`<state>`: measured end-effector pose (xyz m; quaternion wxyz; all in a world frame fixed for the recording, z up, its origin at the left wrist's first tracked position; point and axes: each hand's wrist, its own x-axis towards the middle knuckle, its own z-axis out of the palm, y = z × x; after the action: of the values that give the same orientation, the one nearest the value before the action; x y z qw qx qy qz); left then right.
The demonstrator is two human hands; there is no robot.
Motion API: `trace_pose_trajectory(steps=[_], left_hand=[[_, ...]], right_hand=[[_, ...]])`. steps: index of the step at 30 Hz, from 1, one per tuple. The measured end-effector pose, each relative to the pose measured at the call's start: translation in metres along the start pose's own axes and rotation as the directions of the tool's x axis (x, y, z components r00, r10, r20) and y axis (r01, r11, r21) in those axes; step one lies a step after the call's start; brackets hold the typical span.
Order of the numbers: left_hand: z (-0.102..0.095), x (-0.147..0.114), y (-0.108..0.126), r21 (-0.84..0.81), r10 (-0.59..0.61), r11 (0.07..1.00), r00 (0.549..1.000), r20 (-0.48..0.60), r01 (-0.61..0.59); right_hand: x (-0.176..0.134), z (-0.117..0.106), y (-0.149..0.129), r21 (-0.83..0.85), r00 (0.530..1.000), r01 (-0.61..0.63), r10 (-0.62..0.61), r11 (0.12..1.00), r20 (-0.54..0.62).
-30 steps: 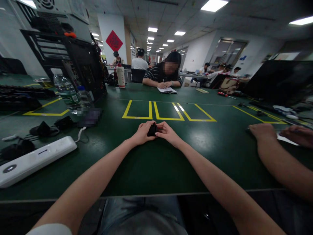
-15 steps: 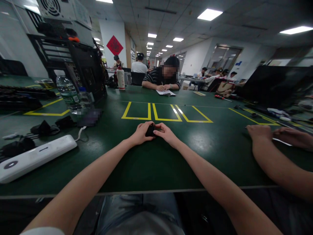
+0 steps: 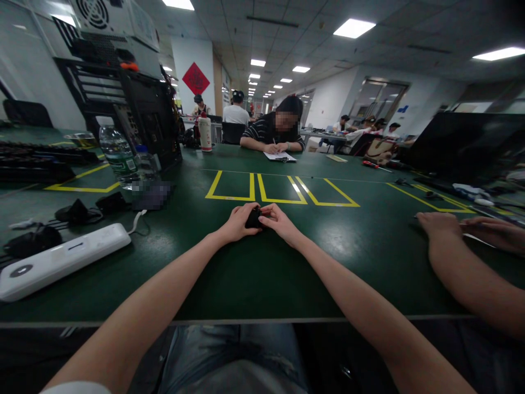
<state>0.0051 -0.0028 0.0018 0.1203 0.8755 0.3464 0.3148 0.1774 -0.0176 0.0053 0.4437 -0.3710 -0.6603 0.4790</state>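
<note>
A small black object (image 3: 253, 218), its kind too small and covered to make out, is between my two hands over the green table (image 3: 262, 284). My left hand (image 3: 238, 223) is curled round its left side, thumb in front and fingers behind. From the right, my right hand (image 3: 278, 221) pinches at the same object with thumb and fingertips. Fingers hide much of its outline. Just beyond my hands lie three yellow tape outlines (image 3: 259, 189) on the tabletop.
To the left are a white power strip (image 3: 65, 260), black adapters (image 3: 76, 212), a water bottle (image 3: 117, 156) and a black computer case (image 3: 150, 115). A co-worker's forearm (image 3: 463, 268) rests at the right. Across the table a person writes on a clipboard (image 3: 280, 157).
The whole view has shifted slightly. Both hands stay at the black object, with only a slight change in how it shows between the fingers.
</note>
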Motion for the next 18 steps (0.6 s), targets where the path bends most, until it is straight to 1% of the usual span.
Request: trace_pose_trajectory(steps=[2, 4, 9, 14, 18], left_hand=[[-0.0004, -0.0001, 0.0000, -0.001, -0.004, 1.000, 1.000, 0.003, 0.004], [-0.0013, -0.0005, 0.0003, -0.002, -0.001, 1.000, 1.000, 0.007, 0.001], [-0.0032, -0.0014, 0.0013, -0.012, 0.020, 1.000, 1.000, 0.009, -0.020], [-0.0026, -0.0009, 0.0007, -0.002, 0.018, 1.000, 1.000, 0.012, -0.018], [-0.0018, -0.0007, 0.0004, 0.001, 0.018, 1.000, 1.000, 0.008, -0.018]], right_hand=[[0.0000, -0.0008, -0.0003, -0.006, 1.000, -0.023, 0.023, 1.000, 0.009], [0.0000, -0.0019, -0.0010, -0.012, 0.999, -0.033, 0.034, 0.999, 0.042], [-0.0003, -0.0029, -0.0016, 0.010, 0.996, 0.032, -0.033, 0.999, 0.089], [0.0009, 0.0002, 0.0008, 0.011, 1.000, 0.023, -0.024, 1.000, 0.020], [0.0032, 0.0016, 0.0035, 0.007, 1.000, 0.006, -0.006, 1.000, -0.006]])
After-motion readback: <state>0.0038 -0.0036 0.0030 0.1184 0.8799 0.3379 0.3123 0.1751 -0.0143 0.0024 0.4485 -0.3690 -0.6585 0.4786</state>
